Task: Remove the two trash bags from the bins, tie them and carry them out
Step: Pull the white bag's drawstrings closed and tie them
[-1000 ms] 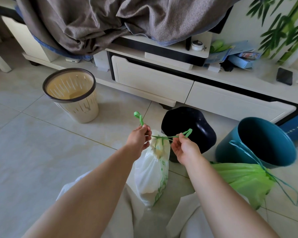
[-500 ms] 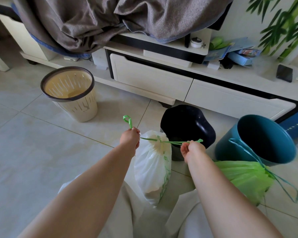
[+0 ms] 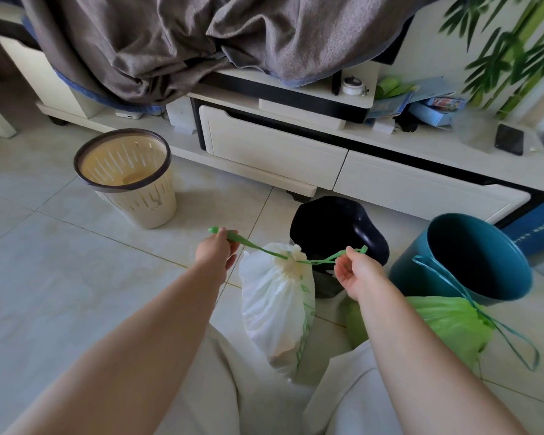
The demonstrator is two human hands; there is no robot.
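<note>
Drawstring point(image 3: 261, 250) of white bag point(image 3: 275, 306) runs out both ways from the gathered neck; bag stands on floor between the person's knees, before black bin point(image 3: 339, 227). Left hand point(image 3: 215, 254) closed on one end, right hand point(image 3: 354, 271) pinching the other. Risk: thin cord snaps or slips under a hard pull, and the neck reopens. Green bag point(image 3: 446, 324) lies beside teal bin point(image 3: 478, 259), well clear.

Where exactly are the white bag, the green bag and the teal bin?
white bag point(image 3: 274, 296), head view, on its bulging front.
green bag point(image 3: 446, 324), head view, on its crumpled top side.
teal bin point(image 3: 459, 277), head view, on its outer wall below the rim.
</note>
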